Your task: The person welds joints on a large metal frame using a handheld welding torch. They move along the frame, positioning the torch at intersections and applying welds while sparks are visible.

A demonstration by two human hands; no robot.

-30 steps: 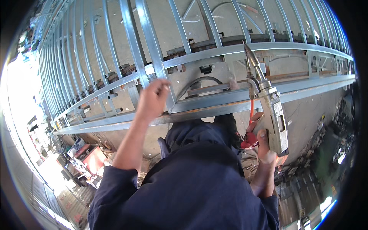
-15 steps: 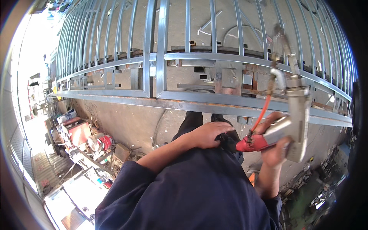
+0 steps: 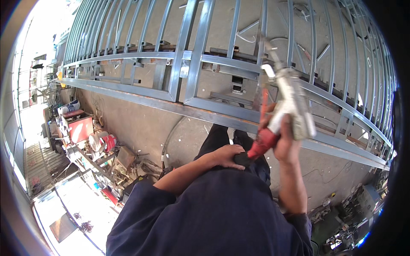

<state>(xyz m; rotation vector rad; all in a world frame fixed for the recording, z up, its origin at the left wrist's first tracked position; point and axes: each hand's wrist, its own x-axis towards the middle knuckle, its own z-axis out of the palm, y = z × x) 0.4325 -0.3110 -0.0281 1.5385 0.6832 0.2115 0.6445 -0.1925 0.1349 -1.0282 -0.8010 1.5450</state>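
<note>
Across my right side I see a pale grey metal power tool (image 3: 294, 96), blurred by motion, with a long slim nose, a red-wrapped rear part and an orange cord or hose beside it. My right hand (image 3: 287, 143) is closed round its body near the red part. In front of my belly, my left hand (image 3: 227, 156) curls at the black tail end (image 3: 243, 159) of the tool, thumb and fingers against it. The tool's nose points away from me, over a barred steel frame (image 3: 222, 109). I cannot make out its tip clearly.
Upright bars (image 3: 235, 30) run along the steel frame across my front. A red box (image 3: 81, 129) and a red-and-white reel-like thing (image 3: 102, 141) stand among clutter at left. Metal offcuts (image 3: 250, 29) lie on the floor beyond, and dark machinery (image 3: 341, 226) sits at lower right.
The tool has swung left and away from me, with my right hand moving along with it. My left hand has shifted slightly left. The view has turned, tilting the frame.
</note>
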